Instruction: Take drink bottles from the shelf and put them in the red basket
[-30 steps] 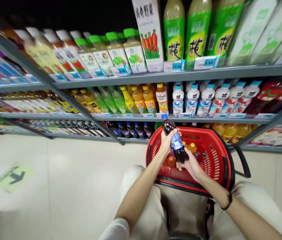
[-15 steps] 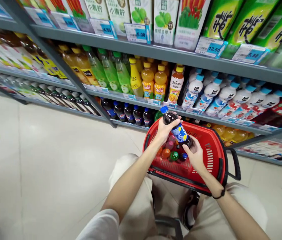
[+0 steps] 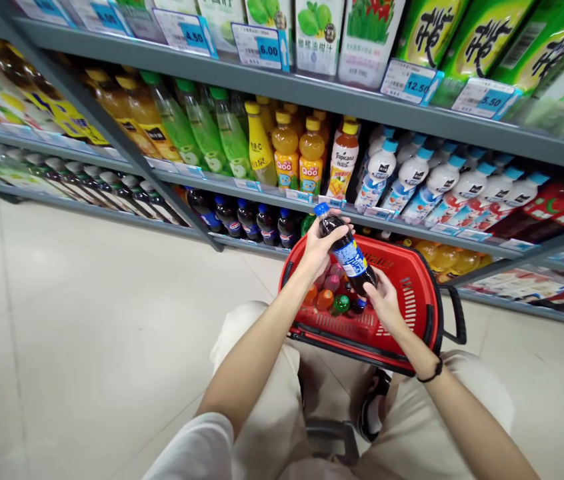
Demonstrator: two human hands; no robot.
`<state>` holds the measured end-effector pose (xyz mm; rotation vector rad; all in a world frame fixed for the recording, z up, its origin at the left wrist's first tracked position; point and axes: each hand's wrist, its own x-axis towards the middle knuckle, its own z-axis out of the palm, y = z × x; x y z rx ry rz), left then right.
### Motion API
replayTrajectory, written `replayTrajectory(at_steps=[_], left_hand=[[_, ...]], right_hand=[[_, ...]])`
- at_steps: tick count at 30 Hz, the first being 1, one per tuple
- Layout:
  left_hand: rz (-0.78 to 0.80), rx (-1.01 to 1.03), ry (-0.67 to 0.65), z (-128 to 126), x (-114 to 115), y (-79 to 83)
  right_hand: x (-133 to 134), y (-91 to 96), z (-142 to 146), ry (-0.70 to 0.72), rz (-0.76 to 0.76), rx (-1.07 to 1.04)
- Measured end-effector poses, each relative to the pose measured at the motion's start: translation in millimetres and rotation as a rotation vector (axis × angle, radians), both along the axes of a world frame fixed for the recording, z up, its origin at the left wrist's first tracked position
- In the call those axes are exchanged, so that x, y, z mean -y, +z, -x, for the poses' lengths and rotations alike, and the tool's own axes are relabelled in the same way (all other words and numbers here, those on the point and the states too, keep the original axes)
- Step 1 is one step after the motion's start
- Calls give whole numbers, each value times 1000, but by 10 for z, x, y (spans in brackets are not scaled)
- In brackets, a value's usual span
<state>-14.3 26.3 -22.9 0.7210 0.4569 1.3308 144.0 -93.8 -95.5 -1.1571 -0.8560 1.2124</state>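
A dark soda bottle (image 3: 351, 259) with a blue cap and a blue label is held tilted over a red shopping basket (image 3: 415, 347), its cap toward the shelf. My left hand (image 3: 323, 241) wraps round the bottle's upper part, just below the cap. Round its base, my right hand (image 3: 383, 297) has its fingers closed, the thumb on the near side. Inside the basket lie several bottles with orange, pink, green and blue caps, among them a green-capped bottle (image 3: 341, 304). The held bottle and my hands hide part of the basket's contents.
Shelves of drinks stand ahead, with a grey shelf edge (image 3: 282, 87) bearing price tags. Pepsi bottles (image 3: 267, 225) line the bottom shelf behind the basket. The basket's black handle (image 3: 456, 317) sticks out to the right. Pale tiled floor (image 3: 87, 333) stretches to the left.
The view has shifted a little, so the shelves and basket appear slightly farther left and higher. The bottle has turned slightly in my hands, its label showing differently. Both hands keep their hold.
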Motion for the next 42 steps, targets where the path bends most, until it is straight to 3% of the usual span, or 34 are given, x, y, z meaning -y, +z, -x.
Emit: replayTrajectory(at_steps=[6,11,15,19,22,25,28,33,38,42], left_hand=[[4,-3,-73,57,18,14],[-9,7,-165,49,65,33],[10,-3,-148,36,69,49],[115,-11,-32,50,-10,38],[139,-25,30,54,-67,7],[135,-28,33,36,-73,-16],[123,-23,15,15,-46,-13],[103,-45,-1,38,-18,28],[68,-13,-49,85,5,51],[12,-3,-111,112,35,59]], right_hand=[[42,60,-16,121,152,-301],[43,14,-61,356,377,-479],[40,42,-72,449,461,-530],[2,84,-21,353,296,-338],[-12,17,25,138,65,2],[15,-81,45,-26,-108,361],[50,-103,36,-90,-176,484],[41,33,-12,-58,-115,242],[52,104,-26,74,70,-143],[52,79,-73,140,322,-461]])
